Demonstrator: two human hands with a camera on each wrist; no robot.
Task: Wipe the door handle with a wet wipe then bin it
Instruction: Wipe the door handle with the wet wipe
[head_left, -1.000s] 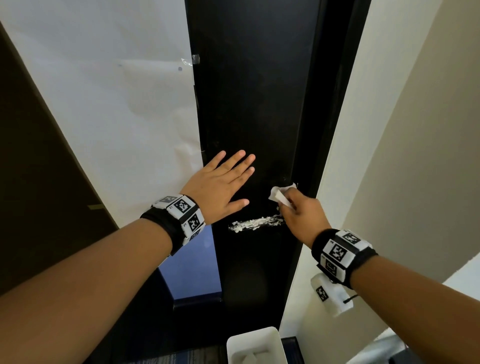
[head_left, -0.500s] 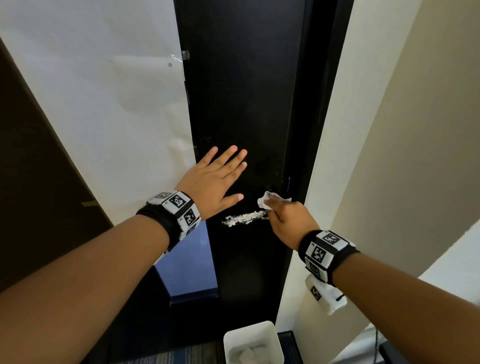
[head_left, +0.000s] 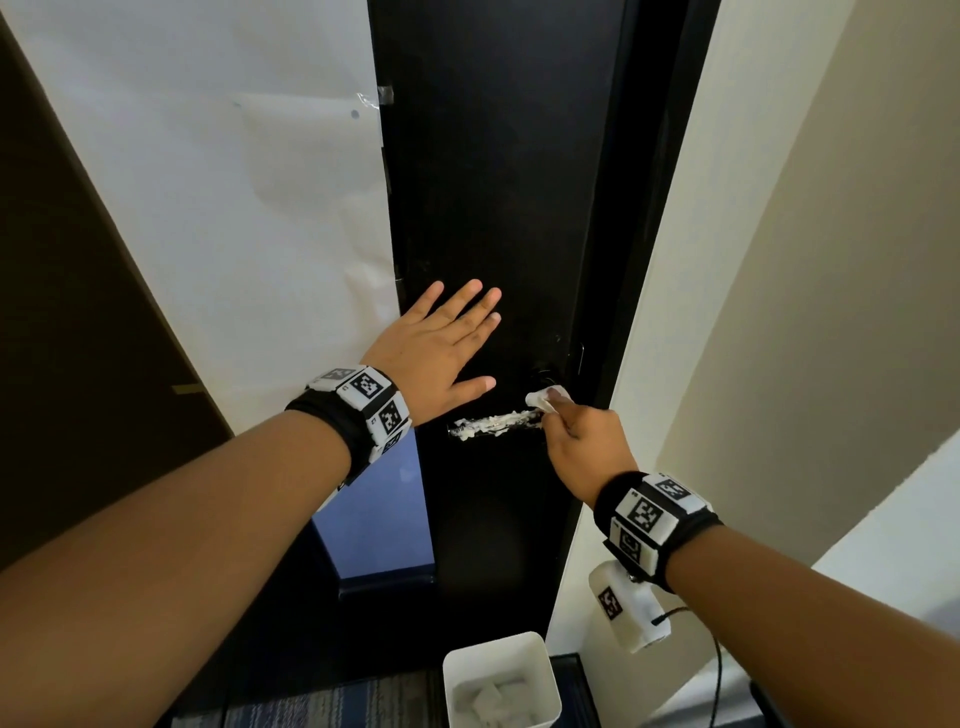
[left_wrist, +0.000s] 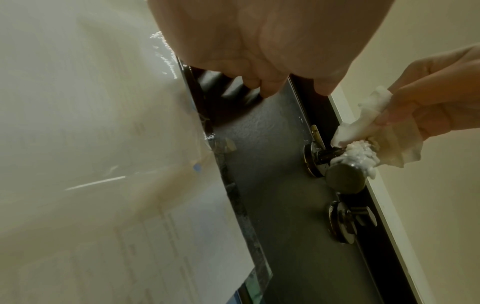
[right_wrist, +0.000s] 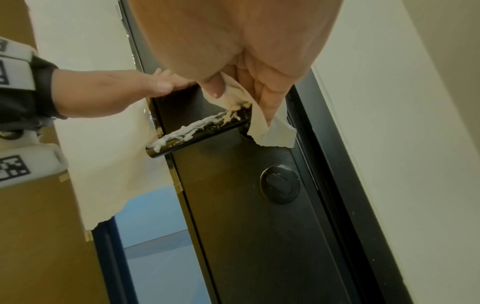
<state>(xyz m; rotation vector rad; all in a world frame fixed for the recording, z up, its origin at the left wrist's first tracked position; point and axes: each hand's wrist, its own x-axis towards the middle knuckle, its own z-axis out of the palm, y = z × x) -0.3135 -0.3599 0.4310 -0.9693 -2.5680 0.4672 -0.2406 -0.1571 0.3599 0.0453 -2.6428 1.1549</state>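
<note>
On my head view, the floor (head_left: 332, 701) shows only along the bottom edge: blue-grey striped carpet at the foot of the dark door (head_left: 498, 208). A white, open-topped bin (head_left: 545, 670) stands directly on it, just in front of the door's lower corner, beside the pale door frame. Crumpled white wipes (head_left: 488, 696) lie inside the bin. To its right, a dark mat or tray edge (head_left: 571, 675) rests on the floor; I cannot tell which.
</note>
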